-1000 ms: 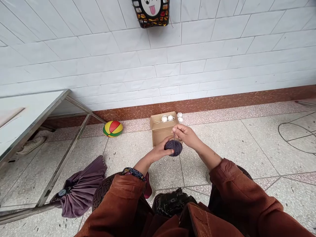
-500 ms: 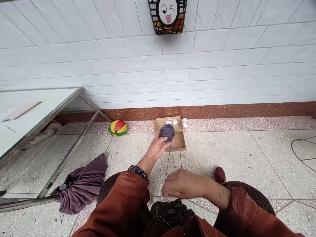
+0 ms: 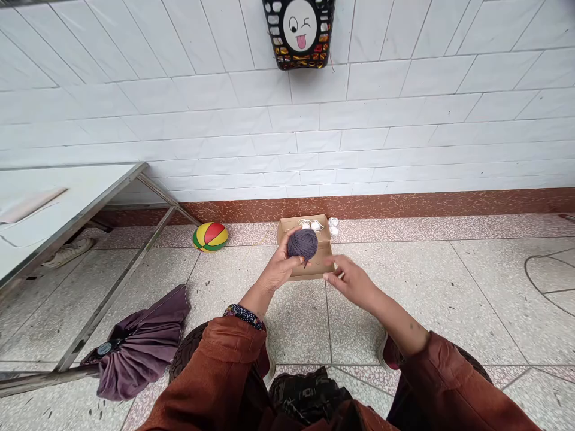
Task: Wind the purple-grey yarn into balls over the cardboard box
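My left hand [image 3: 279,267] is closed around a ball of dark purple-grey yarn [image 3: 302,245], held up over the cardboard box. A short end of yarn hangs at the ball's lower side. To the right of the ball is my right hand [image 3: 353,282], its thumb and fingers apart and pointing at the yarn. No held thing shows in it; a thin strand there would be too fine to make out. Behind the hands, the open cardboard box [image 3: 327,251] lies on the floor, with small white balls [image 3: 315,225] in its far part.
More white balls [image 3: 333,226] lie right of the box. A coloured ball [image 3: 211,237] rests by the wall. At left stand a metal-framed table [image 3: 96,194] and a folded purple umbrella [image 3: 141,347]. A black basket [image 3: 300,36] hangs on the tiled wall.
My right hand has moved forward and up from near my lap to beside the yarn ball, its fingers spreading. My left hand still holds the ball, turned slightly.
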### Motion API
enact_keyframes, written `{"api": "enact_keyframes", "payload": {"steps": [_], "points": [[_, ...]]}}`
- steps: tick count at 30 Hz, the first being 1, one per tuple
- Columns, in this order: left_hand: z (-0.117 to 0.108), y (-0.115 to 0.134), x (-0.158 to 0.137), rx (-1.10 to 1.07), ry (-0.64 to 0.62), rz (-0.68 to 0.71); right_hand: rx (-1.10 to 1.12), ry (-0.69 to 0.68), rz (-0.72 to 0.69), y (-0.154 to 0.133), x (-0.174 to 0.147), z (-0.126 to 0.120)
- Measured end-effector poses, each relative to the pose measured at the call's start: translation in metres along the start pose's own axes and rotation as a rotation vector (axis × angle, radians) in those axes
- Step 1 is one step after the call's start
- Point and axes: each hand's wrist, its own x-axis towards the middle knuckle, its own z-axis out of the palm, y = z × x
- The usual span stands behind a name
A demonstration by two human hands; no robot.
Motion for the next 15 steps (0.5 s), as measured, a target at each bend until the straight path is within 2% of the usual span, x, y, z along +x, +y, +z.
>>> {"api": "enact_keyframes", "payload": {"steps": [2,5,8,11,13,15], "points": [[0.002,-0.004,-0.003,0.1,-0.117,-0.053,0.259,0.06,0.05,-0.002,0.015,-0.007],[0.005,-0.012,-0.005,0.253,-0.192,-0.103,0.429,-0.004,0.113,-0.002,0.03,-0.003],[0.007,-0.024,-0.005,0.277,-0.119,-0.141,0.436,-0.037,0.175,0.006,0.038,0.008],[0.006,-0.041,-0.006,0.177,0.004,-0.222,0.4,0.01,0.207,0.017,0.043,0.014],[0.005,-0.052,-0.009,0.087,0.13,-0.319,0.356,0.069,0.241,0.024,0.049,0.015],[0.002,-0.063,-0.014,0.036,0.184,-0.464,0.333,0.125,0.307,0.032,0.056,0.015]]}}
